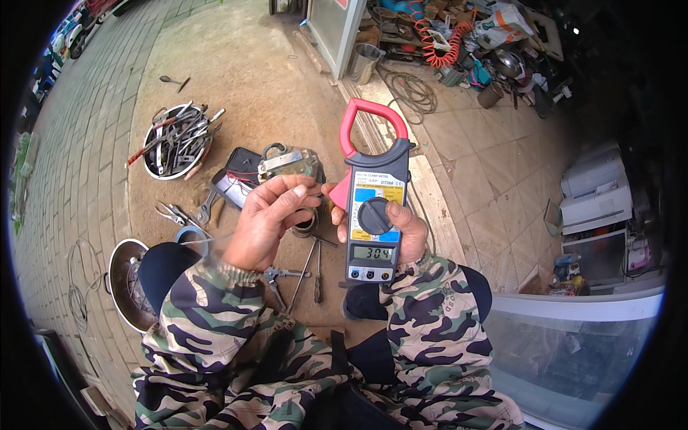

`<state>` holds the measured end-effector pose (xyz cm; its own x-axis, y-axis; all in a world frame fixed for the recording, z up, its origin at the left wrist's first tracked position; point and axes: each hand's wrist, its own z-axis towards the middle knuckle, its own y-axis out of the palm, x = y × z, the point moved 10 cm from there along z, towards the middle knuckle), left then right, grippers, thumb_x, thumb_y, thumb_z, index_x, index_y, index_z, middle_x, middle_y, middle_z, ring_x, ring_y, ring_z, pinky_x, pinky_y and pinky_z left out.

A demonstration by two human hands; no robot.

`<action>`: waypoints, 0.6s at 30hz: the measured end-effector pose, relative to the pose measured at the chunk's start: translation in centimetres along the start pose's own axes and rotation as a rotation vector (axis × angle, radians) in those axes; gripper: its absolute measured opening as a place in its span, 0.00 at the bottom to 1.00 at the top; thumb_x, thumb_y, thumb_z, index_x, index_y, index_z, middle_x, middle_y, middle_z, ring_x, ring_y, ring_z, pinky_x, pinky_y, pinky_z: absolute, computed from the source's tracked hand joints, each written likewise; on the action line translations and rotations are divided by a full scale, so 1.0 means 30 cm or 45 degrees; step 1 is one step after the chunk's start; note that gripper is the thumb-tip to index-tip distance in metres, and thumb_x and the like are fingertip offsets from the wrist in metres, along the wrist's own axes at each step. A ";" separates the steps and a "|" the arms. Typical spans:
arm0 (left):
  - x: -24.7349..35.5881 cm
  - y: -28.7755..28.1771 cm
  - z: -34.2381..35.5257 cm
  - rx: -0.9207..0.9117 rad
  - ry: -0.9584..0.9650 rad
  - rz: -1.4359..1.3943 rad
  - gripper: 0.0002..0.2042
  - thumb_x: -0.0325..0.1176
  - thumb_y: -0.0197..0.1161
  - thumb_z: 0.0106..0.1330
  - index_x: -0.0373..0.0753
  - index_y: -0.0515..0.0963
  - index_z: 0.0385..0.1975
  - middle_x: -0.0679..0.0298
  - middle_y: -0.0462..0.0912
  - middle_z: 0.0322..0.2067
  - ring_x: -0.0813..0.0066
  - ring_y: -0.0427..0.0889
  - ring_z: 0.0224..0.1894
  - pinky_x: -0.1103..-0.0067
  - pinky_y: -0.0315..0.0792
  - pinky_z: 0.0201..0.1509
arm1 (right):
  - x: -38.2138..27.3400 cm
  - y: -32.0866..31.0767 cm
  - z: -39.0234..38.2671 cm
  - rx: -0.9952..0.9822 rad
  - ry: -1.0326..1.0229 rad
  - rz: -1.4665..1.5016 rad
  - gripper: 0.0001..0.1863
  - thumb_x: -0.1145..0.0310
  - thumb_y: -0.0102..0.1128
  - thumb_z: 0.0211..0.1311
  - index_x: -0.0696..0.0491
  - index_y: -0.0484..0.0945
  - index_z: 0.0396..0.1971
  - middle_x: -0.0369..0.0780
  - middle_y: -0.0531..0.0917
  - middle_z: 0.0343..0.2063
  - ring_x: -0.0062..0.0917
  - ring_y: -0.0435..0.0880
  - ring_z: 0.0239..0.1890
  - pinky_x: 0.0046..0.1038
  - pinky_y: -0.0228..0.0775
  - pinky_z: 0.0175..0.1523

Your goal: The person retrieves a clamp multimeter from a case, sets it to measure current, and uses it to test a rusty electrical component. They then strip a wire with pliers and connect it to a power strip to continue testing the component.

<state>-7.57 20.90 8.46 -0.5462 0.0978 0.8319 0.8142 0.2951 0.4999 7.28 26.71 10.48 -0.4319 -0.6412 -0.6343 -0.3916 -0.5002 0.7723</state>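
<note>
Grip, right hand: right hand (407,231) closes around the body of the clamp meter (373,208), thumb resting on the black rotary dial, fingers wrapped behind the case; the meter is held upright in front of the chest, red jaw loop at the top, lit display facing the wearer
Grip, left hand: left hand (269,218) is curled narrow, thumb and forefinger pinched on something small near the meter's red side lever; whether that is a wire or a lead is too small to tell
Step in hand: it looks like a reading is being taken or a range set, since the display shows digits and the thumb sits on the dial
Next move calls for: probably a steady meter and a careful thumb, so the dial clicks over one position without tipping the display away
Pose: both camouflage-sleeved forearms rise from the lower edge and meet at mid-frame, elbows wide, wrists bent inward
Just beyond: small motor (290,166) on the ground past the left hand, pliers and screwdrivers (301,276) below it
Further out: metal bowl of tools (175,140) to the left, second metal bowl (125,283) by the left elbow
</note>
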 end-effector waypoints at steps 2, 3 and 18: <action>-0.007 -0.004 0.004 -0.013 -0.011 0.028 0.14 0.34 0.61 0.77 0.34 0.79 0.55 0.56 0.86 0.53 0.74 0.87 0.51 0.77 0.82 0.55 | -0.001 0.005 0.006 -0.032 0.001 -0.001 0.43 0.52 0.67 0.64 0.64 0.63 0.70 0.61 0.74 0.62 0.42 0.85 0.52 0.38 0.86 0.50; -0.007 -0.004 0.004 -0.017 -0.013 0.031 0.14 0.34 0.61 0.77 0.34 0.79 0.55 0.56 0.86 0.53 0.74 0.87 0.51 0.76 0.82 0.55 | -0.004 0.006 0.009 -0.024 -0.014 -0.014 0.43 0.51 0.67 0.64 0.64 0.63 0.70 0.61 0.74 0.62 0.43 0.85 0.52 0.37 0.86 0.49; -0.015 0.021 0.003 -0.082 -0.006 -0.008 0.13 0.34 0.64 0.76 0.34 0.81 0.54 0.63 0.88 0.47 0.82 0.85 0.45 0.83 0.79 0.51 | 0.016 0.000 0.004 0.107 -0.032 -0.059 0.45 0.41 0.62 0.64 0.67 0.68 0.65 0.58 0.82 0.54 0.41 0.89 0.43 0.35 0.86 0.44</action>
<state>-6.82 21.13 8.37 -0.5524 0.1006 0.8275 0.8215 0.2338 0.5201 6.98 26.48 10.18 -0.4317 -0.6034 -0.6705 -0.4777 -0.4776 0.7374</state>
